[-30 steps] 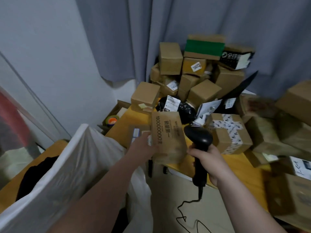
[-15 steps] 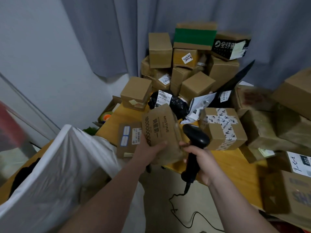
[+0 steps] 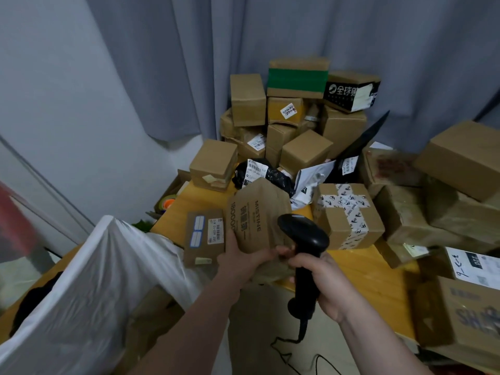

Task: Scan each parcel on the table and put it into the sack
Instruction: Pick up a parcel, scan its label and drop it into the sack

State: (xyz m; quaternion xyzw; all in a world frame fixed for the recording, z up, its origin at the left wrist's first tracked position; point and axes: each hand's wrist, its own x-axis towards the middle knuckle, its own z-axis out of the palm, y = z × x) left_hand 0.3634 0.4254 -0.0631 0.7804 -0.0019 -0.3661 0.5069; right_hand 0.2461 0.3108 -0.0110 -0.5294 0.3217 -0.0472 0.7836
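While your left hand (image 3: 238,262) curls round the lower end of the brown paper parcel (image 3: 257,220), holding it upright over the near edge of the worktop (image 3: 365,274), your right hand (image 3: 324,282) is wrapped round the handle of the black scanner (image 3: 304,239). The scanner's head overlaps the parcel's right side; you cannot tell whether they touch. The white sack (image 3: 94,280) stands to your left, just beside the worktop's corner, and its cloth hides whatever is inside. A flat parcel (image 3: 205,239) with blue labels lies at the worktop's edge, between the sack and your left hand. To the right of the scanner sits a taped box (image 3: 349,215), with a heap of cartons (image 3: 295,117) behind it. Off the far-left corner, an open carton (image 3: 178,182) holds an orange roll (image 3: 168,203).
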